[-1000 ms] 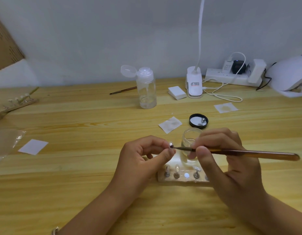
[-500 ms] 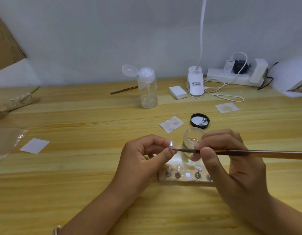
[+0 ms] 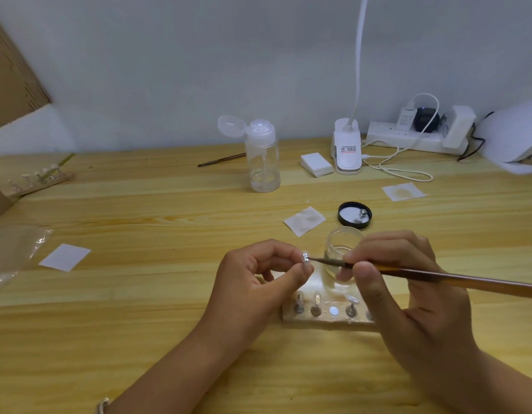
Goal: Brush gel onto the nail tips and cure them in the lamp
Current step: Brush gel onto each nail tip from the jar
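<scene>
My brush has a brown handle; the nail tip is silvery; the jar clear; the lid black; the table pale yellow, grain-streaked; the nail lamp white.

table: light wood | dispenser bottle: clear, upright, flip cap open, rear centre | spare brush: flat, just left of bottle | pad stack: white, beside desk light base | power strip: against wall, plugs inserted | stained wipe: flat, mid-table | second wipe: flat, further right | plastic bag: left edge
</scene>
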Demonstrator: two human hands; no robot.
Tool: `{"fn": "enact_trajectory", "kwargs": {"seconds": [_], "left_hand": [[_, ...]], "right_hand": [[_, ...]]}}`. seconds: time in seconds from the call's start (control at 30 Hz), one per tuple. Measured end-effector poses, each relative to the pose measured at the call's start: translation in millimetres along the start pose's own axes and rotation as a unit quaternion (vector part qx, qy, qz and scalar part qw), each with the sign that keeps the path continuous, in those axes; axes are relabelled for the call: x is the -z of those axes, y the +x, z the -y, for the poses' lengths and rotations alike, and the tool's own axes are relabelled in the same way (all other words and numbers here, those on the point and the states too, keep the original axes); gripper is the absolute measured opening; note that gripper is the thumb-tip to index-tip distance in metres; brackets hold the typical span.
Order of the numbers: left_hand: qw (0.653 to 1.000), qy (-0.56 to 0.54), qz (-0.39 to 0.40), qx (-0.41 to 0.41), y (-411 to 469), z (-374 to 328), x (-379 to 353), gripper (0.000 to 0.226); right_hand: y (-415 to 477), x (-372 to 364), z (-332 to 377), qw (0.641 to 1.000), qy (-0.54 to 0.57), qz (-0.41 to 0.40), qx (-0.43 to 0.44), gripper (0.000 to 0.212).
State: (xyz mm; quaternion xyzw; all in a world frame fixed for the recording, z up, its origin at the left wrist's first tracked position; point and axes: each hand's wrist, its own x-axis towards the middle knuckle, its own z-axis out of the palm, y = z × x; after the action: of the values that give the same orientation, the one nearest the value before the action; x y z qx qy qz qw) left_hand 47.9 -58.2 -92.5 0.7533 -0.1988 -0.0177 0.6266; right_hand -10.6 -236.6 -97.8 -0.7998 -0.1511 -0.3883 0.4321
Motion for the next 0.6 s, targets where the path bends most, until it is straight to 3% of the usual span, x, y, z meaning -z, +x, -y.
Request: {"fn": "enact_trajectory", "kwargs": {"seconds": [0.13, 0.3, 0.47, 0.6], "left_hand": [[1.0, 0.0, -0.003, -0.001, -0.3, 0.1, 0.7, 0.005], [1.0, 0.001, -0.004, -0.003, -0.1, -1.5, 1.0, 0.005], [1.0, 0.02, -0.011, 0.0, -0.7, -2.3, 0.2, 0.003], [0.999, 0.032, -0.012, -0.01, -1.7, -4.4, 0.2, 0.006]], "right_hand": [[1.3, 0.6, -2.1, 1.0, -0.014, 0.006, -0.012, 0.016], [-2.0, -0.7, 0.5, 1.0, 0.003, 0.011, 0.007, 0.033], [1.2, 1.2, -0.8, 1.0, -0.008, 0.006, -0.019, 0.017], [0.9, -0.4, -1.3, 1.0, -0.008, 0.016, -0.017, 0.02]]}}
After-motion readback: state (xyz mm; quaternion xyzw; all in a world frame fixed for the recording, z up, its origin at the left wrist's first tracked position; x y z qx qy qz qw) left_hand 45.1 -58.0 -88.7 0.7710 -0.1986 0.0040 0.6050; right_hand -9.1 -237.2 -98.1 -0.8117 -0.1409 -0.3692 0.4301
